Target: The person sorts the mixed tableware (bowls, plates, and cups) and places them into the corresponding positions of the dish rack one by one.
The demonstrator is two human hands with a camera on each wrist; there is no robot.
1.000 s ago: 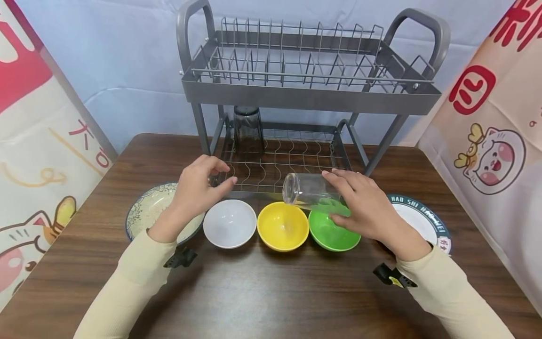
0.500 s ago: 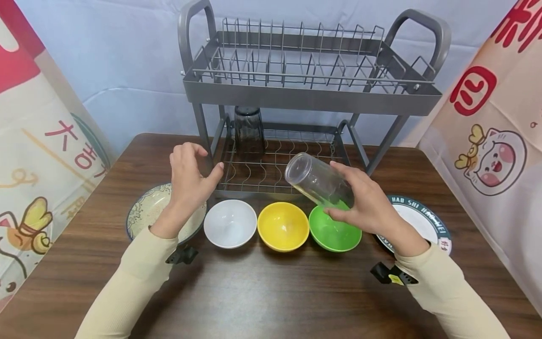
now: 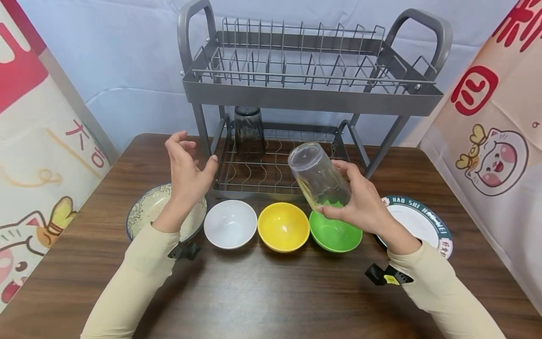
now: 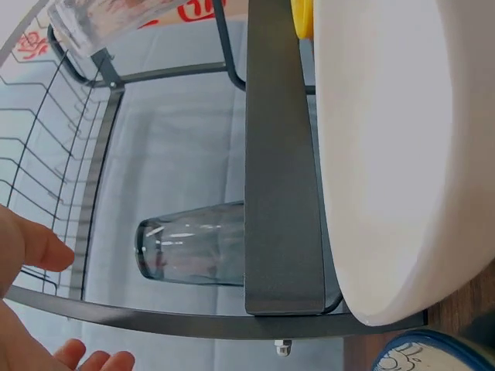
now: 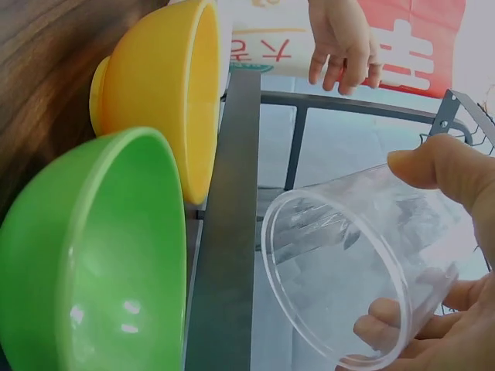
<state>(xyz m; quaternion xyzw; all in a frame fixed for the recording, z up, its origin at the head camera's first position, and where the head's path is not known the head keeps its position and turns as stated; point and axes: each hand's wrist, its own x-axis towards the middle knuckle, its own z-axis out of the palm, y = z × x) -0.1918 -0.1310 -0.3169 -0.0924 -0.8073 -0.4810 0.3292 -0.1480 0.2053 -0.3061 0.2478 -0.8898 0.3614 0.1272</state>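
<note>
My right hand (image 3: 362, 202) grips a clear drinking glass (image 3: 319, 174), tilted with its base up and to the left, above the green bowl (image 3: 336, 233). In the right wrist view the glass's open rim (image 5: 336, 278) faces the camera, with thumb and fingers around its side. Raised over the patterned plate (image 3: 146, 207), my left hand (image 3: 186, 179) holds nothing, its fingers loosely bent and thumb apart. A dark glass (image 3: 249, 129) stands upside down on the lower tier of the grey dish rack (image 3: 313, 96).
A white bowl (image 3: 230, 225) and a yellow bowl (image 3: 283, 227) stand in a row with the green one before the rack. At the right lies a green-rimmed plate (image 3: 417, 221). The upper tier carries wire dividers (image 3: 300, 56).
The clear glass has gone from lying nearly level to base-up and tilted, its base end rising. My left hand has moved up and slightly left, away from the lower tier.
</note>
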